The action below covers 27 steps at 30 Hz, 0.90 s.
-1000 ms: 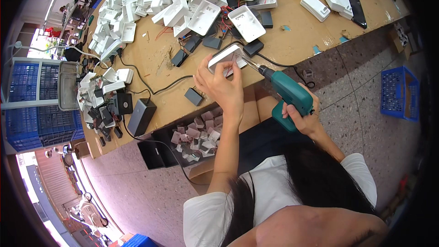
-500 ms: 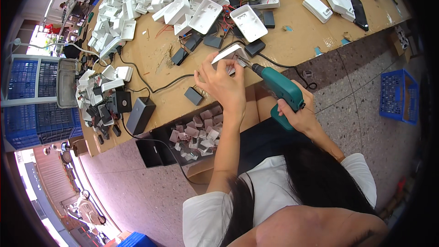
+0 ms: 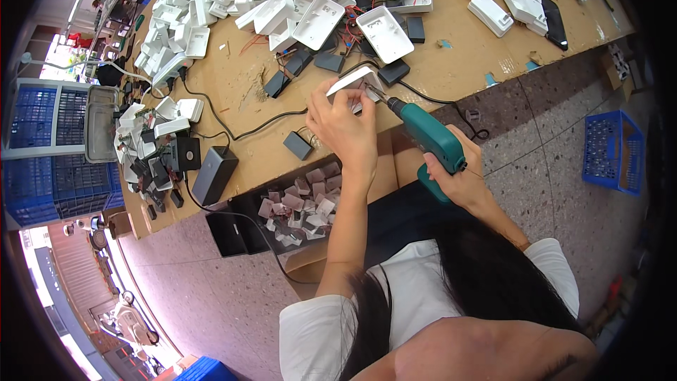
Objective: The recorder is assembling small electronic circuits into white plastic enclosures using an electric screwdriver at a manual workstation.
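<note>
My left hand (image 3: 344, 123) is closed around a white plastic case (image 3: 355, 79), holding it tilted over the table's near edge with its open side toward the tool. In my right hand (image 3: 462, 173) is a green pistol-shaped power tool (image 3: 431, 130) with a black collar. Its slim metal tip (image 3: 377, 92) reaches into the case or right against its opening; the exact contact is hidden by my left fingers. A black box (image 3: 393, 73) lies just beyond the case, and a small dark block (image 3: 298, 145) sits left of my left hand.
A large heap of white cases (image 3: 268, 10) covers the table's far side. Black cables (image 3: 264, 127) cross the cardboard-covered tabletop (image 3: 240, 77). Loose parts (image 3: 159, 155) and a black adapter (image 3: 215, 175) sit at the left. Below is a tray of small pieces (image 3: 300, 204); a blue crate (image 3: 612, 152) stands on the floor.
The hands, the white case and the tool stay nearly in place; the tool's body has dipped very slightly. The whole view has shifted a little.
</note>
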{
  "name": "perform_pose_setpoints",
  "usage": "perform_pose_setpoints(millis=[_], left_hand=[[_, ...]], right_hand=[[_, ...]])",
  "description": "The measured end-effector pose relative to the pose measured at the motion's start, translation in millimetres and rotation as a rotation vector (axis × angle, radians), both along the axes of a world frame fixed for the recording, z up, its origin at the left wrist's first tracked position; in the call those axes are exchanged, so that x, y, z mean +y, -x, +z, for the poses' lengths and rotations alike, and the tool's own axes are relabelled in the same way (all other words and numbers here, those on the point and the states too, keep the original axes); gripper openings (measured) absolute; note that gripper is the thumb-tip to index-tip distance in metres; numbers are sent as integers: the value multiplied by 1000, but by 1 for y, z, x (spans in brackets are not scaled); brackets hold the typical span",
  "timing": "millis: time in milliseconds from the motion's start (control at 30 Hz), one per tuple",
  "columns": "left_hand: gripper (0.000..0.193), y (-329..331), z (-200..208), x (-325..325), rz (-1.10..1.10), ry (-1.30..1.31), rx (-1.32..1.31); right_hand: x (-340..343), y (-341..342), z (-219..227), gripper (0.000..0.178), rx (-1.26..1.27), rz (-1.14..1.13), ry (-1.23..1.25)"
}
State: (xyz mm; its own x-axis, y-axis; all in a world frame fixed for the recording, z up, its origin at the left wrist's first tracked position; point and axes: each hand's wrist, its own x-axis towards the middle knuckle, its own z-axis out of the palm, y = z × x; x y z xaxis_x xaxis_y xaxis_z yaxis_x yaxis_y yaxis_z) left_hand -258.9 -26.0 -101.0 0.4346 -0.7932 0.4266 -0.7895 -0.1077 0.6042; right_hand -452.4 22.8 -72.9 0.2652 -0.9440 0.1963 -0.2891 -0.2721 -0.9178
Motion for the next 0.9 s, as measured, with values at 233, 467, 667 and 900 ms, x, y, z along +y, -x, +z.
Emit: perform_pose_setpoints(millis=[233, 467, 667, 900], left_hand=[[8, -5, 1, 3, -5, -6, 14], [8, -8, 2, 6, -4, -11, 8], [8, -10, 2, 10, -1, -11, 14], [8, -13, 6, 16, -14, -11, 22]], right_hand=[[4, -4, 2, 15, 36, 9, -46], [12, -13, 7, 22, -9, -71, -146], [13, -18, 10, 20, -43, -64, -63], [22, -16, 9, 21, 1, -45, -160]])
